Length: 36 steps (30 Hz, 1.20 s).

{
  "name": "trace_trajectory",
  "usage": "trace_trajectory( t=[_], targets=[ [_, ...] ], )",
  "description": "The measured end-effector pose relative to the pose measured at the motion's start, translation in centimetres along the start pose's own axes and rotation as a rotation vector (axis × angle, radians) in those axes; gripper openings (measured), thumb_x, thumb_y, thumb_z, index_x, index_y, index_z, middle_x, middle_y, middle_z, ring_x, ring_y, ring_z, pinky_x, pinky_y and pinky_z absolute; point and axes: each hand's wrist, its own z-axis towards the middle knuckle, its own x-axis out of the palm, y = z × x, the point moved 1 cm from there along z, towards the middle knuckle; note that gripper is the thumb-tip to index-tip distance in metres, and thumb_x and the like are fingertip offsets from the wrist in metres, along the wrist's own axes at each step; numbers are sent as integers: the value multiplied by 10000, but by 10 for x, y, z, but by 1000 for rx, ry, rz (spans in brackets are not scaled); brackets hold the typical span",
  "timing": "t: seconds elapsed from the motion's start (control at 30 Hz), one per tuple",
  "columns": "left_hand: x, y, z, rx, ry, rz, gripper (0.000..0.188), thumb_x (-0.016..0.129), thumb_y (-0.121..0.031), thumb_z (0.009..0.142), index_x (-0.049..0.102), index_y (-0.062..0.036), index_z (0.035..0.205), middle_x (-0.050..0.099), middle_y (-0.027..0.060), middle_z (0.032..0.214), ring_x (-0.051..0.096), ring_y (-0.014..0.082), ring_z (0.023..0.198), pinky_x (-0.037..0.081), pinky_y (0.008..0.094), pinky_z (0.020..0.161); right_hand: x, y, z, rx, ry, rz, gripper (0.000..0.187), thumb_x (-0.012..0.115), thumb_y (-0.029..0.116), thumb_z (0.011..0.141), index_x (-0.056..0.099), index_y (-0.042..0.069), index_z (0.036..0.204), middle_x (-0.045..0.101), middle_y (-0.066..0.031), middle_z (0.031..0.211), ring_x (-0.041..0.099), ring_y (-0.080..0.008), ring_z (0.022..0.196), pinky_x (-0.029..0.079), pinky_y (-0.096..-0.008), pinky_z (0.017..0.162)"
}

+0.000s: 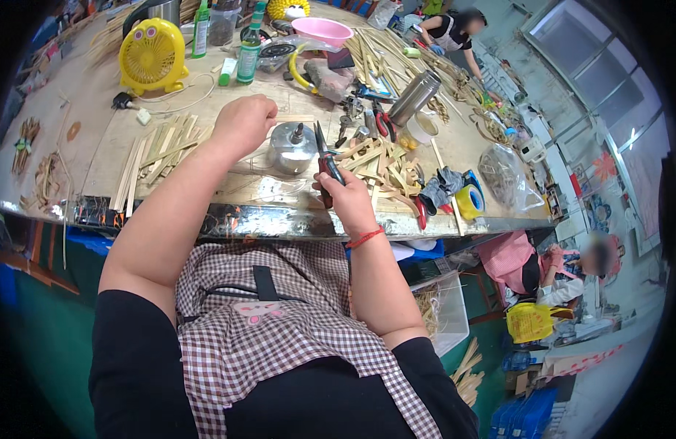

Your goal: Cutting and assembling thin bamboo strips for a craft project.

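Observation:
My left hand (244,123) is closed, its fingers curled around the end of a thin pale bamboo strip (295,118) that sticks out to the right. Just beneath that strip stands a squat metal burner (292,150) with a small dark wick holder on top; no flame can be made out. In my right hand (349,203) is a pair of long-nose pliers (326,155), gripped by the dark handles with the jaws pointing up beside the burner. Cut bamboo strips (158,152) lie left of my left forearm. Short bamboo pieces (382,164) are heaped to the right of the pliers.
Behind stand a yellow fan (153,58), green bottles (248,55) and a pink basin (322,29). To the right are a steel thermos (415,97), a tape roll (469,201) and a plastic bag (502,179). Two people (455,36) sit or stand farther off.

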Motion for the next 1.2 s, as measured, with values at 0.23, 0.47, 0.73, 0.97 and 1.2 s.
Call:
trace_trajectory(
  t=[0.23,0.47,0.73,0.97,1.2],
  targets=[
    [2,3,2,-1,-22,39,91,672,-149,844,684,-59,854,668,120,931,642,326,904,498,453,786,3,13,7,55,45,-78,242,614,190,931,645,5,1084,689,-58,902,617,-102,750,468,-247,617],
    [-2,0,7,3,-10,64,111,665,-162,851,682,-53,857,667,127,936,644,334,906,501,461,787,9,32,9,53,23,-34,235,609,201,936,626,1,1058,677,-56,926,660,-130,801,495,-255,607],
    [5,-4,12,27,3,82,102,674,-147,844,691,-66,903,667,95,930,641,315,909,497,436,794,2,35,7,84,-8,-98,209,616,217,930,626,19,995,619,-35,821,598,-109,691,451,-258,508],
    [11,-5,7,145,-87,249,100,697,-164,818,696,-83,876,656,71,922,627,300,946,491,433,828,-5,37,8,88,-28,-97,207,612,227,935,617,21,948,598,-23,783,551,-91,640,408,-241,468],
    [6,7,-1,47,-4,207,105,669,-158,830,668,-53,840,674,127,898,655,321,894,515,463,781,5,42,10,139,35,34,257,606,274,948,602,21,901,593,-29,779,544,-96,631,412,-255,472]
  ],
)
